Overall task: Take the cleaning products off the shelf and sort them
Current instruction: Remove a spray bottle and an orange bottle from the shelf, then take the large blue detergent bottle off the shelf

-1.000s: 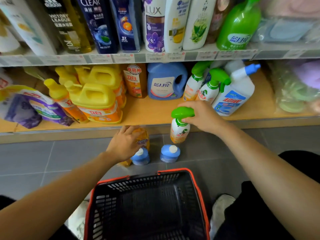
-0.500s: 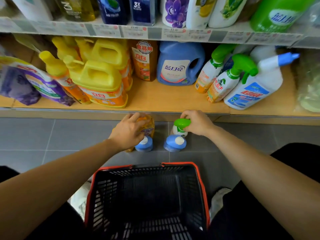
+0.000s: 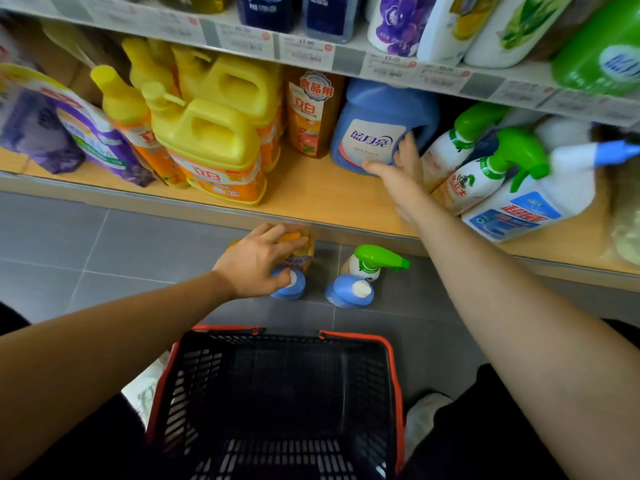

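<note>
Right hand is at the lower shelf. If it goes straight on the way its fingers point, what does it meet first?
The blue detergent jug: the right hand points its spread fingers at the jug's label and handle side and looks nearly on it, though depth is unclear.

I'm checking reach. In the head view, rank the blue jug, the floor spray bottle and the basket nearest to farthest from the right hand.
1. Blue jug, on the shelf, against the right hand.
2. Spray bottle, on the floor below the shelf.
3. Basket, on the floor, closest to the person.
</note>
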`<action>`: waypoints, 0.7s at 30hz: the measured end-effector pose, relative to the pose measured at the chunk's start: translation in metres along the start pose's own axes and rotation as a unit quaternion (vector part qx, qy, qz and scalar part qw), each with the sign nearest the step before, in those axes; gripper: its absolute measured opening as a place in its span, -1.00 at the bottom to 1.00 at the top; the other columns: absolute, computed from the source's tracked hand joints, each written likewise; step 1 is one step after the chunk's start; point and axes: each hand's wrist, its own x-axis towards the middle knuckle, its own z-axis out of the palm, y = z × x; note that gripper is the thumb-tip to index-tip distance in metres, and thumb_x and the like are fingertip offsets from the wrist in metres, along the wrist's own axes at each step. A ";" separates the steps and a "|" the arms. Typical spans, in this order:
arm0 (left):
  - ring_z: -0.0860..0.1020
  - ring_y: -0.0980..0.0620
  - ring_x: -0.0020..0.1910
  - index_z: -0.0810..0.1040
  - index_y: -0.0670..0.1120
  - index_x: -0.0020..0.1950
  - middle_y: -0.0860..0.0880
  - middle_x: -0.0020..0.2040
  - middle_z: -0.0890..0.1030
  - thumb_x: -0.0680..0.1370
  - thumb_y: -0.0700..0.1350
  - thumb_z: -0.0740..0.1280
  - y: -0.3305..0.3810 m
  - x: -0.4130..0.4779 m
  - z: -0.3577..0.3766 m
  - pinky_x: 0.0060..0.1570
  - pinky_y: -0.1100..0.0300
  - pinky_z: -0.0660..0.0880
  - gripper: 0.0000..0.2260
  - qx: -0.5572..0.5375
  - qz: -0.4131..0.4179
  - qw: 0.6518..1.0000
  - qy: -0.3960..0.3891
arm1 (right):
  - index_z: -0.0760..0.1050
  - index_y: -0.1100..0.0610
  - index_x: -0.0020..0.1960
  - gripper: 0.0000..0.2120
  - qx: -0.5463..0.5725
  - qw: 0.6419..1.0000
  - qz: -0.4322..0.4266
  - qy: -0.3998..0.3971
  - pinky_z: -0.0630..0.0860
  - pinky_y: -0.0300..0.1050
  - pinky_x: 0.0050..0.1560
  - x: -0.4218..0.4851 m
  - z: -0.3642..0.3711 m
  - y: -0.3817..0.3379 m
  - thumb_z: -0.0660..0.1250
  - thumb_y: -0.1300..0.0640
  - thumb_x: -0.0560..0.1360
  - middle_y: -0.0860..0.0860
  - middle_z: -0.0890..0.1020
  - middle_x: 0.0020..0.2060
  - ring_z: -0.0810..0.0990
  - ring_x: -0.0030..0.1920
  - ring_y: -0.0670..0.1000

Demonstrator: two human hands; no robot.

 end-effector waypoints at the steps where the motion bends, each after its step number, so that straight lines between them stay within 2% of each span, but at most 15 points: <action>1: 0.50 -0.25 0.19 0.50 -0.09 0.45 -0.13 0.47 0.45 0.48 0.07 0.32 0.000 0.000 0.000 0.22 -0.10 0.52 -0.44 0.004 0.002 1.000 0.003 | 0.31 0.16 0.47 -0.19 -0.017 1.000 -0.009 -0.006 0.48 -0.04 0.35 -0.004 0.002 0.002 0.54 0.35 0.29 0.02 0.56 0.32 0.55 0.29 -0.03; 3: 0.48 -0.26 0.22 0.48 -0.10 0.47 -0.14 0.48 0.43 0.49 0.03 0.43 0.000 0.000 0.001 0.24 -0.11 0.51 -0.44 0.007 0.005 1.000 0.005 | 0.36 0.15 0.47 -0.24 -0.063 0.997 -0.004 -0.050 0.47 -0.18 0.31 -0.017 0.000 0.007 0.55 0.32 0.33 -0.04 0.55 0.32 0.54 0.28 -0.11; 5: 0.47 -0.26 0.25 0.48 -0.10 0.47 -0.15 0.48 0.42 0.49 0.02 0.47 0.000 0.000 0.002 0.24 -0.13 0.50 -0.43 0.004 0.006 1.000 0.004 | 0.50 0.17 0.37 -0.42 -0.100 0.993 0.010 -0.057 0.52 -0.24 0.21 -0.032 -0.007 0.017 0.54 0.27 0.38 -0.06 0.63 0.15 0.62 0.16 -0.13; 7: 0.46 -0.25 0.27 0.47 -0.10 0.47 -0.14 0.48 0.42 0.50 0.02 0.46 -0.001 0.000 0.003 0.24 -0.14 0.50 -0.43 0.004 0.009 1.000 0.005 | 0.64 0.13 0.07 -0.71 -0.144 0.987 -0.008 0.070 0.62 -0.10 0.08 -0.039 -0.015 0.023 0.52 0.21 0.36 -0.09 0.67 -0.16 0.67 -0.10 -0.12; 8: 0.45 -0.25 0.28 0.47 -0.10 0.48 -0.14 0.48 0.41 0.50 0.03 0.46 -0.001 0.000 0.003 0.24 -0.14 0.50 -0.43 0.004 0.010 1.000 0.005 | 0.60 0.11 -0.01 -0.75 -0.150 0.978 -0.014 0.146 0.62 -0.03 0.02 -0.039 -0.020 0.022 0.52 0.17 0.33 -0.08 0.64 -0.22 0.64 -0.18 -0.10; 9: 0.44 -0.24 0.29 0.46 -0.10 0.48 -0.14 0.48 0.40 0.50 0.04 0.44 -0.001 0.000 0.003 0.25 -0.14 0.50 -0.43 0.004 0.009 1.000 0.003 | 0.54 0.12 0.01 -0.68 -0.145 0.972 -0.009 0.184 0.61 -0.01 0.00 -0.034 -0.024 0.020 0.55 0.13 0.31 -0.04 0.63 -0.20 0.63 -0.17 -0.05; 11: 0.42 -0.22 0.31 0.45 -0.09 0.48 -0.12 0.50 0.38 0.49 0.05 0.42 0.000 0.000 0.003 0.25 -0.14 0.49 -0.42 0.003 0.006 1.000 -0.003 | 0.47 0.15 0.16 -0.47 -0.104 0.986 0.024 0.131 0.59 -0.04 0.06 -0.019 -0.026 0.013 0.61 0.10 0.29 0.04 0.64 0.01 0.64 0.00 0.03; 13: 0.40 -0.20 0.32 0.44 -0.07 0.49 -0.10 0.51 0.36 0.49 0.07 0.38 0.000 0.001 0.003 0.26 -0.14 0.49 -0.41 0.000 0.003 1.000 -0.009 | 0.47 0.15 0.24 -0.39 -0.056 0.995 0.054 0.058 0.58 -0.02 0.14 -0.003 -0.022 0.008 0.62 0.07 0.28 0.05 0.65 0.13 0.64 0.10 0.03; 14: 0.38 -0.19 0.33 0.42 -0.06 0.50 -0.09 0.51 0.34 0.49 0.08 0.37 0.000 0.002 0.003 0.27 -0.14 0.48 -0.41 -0.001 0.000 1.000 -0.014 | 0.50 0.15 0.24 -0.39 -0.029 0.997 0.060 0.049 0.59 0.00 0.15 0.003 -0.020 0.006 0.61 0.03 0.27 0.04 0.67 0.13 0.65 0.11 0.03; 16: 0.36 -0.17 0.35 0.40 -0.04 0.52 -0.08 0.52 0.33 0.49 0.10 0.34 -0.001 0.003 0.002 0.29 -0.12 0.46 -0.40 -0.002 -0.006 1.000 -0.020 | 0.55 0.14 0.20 -0.41 0.021 0.997 0.060 0.038 0.58 -0.07 0.08 0.004 -0.015 0.004 0.57 -0.09 0.26 0.01 0.70 0.05 0.67 0.05 -0.02; 18: 0.36 -0.16 0.35 0.39 -0.03 0.53 -0.07 0.51 0.32 0.49 0.11 0.34 0.000 0.003 0.000 0.31 -0.12 0.44 -0.39 -0.006 -0.013 0.999 -0.028 | 0.58 0.10 0.05 -0.52 0.038 0.998 0.048 0.006 0.53 -0.17 0.00 -0.007 -0.005 0.007 0.52 -0.18 0.28 -0.04 0.69 -0.15 0.64 -0.09 -0.08; 20: 0.35 -0.16 0.37 0.39 -0.03 0.53 -0.08 0.51 0.32 0.49 0.10 0.35 0.003 0.002 -0.002 0.33 -0.12 0.42 -0.39 -0.014 -0.021 0.999 -0.036 | 0.57 0.05 -0.06 -0.64 0.048 0.998 0.035 -0.020 0.50 -0.26 -0.07 -0.027 0.007 0.012 0.46 -0.21 0.35 -0.10 0.66 -0.29 0.62 -0.18 -0.13; 21: 0.34 -0.16 0.38 0.39 -0.03 0.53 -0.08 0.51 0.32 0.50 0.09 0.37 0.004 0.002 -0.004 0.34 -0.12 0.42 -0.39 -0.019 -0.023 0.999 -0.039 | 0.56 0.05 -0.05 -0.66 0.050 0.998 0.026 -0.024 0.49 -0.33 -0.10 -0.036 0.011 0.013 0.44 -0.20 0.38 -0.13 0.66 -0.29 0.62 -0.19 -0.17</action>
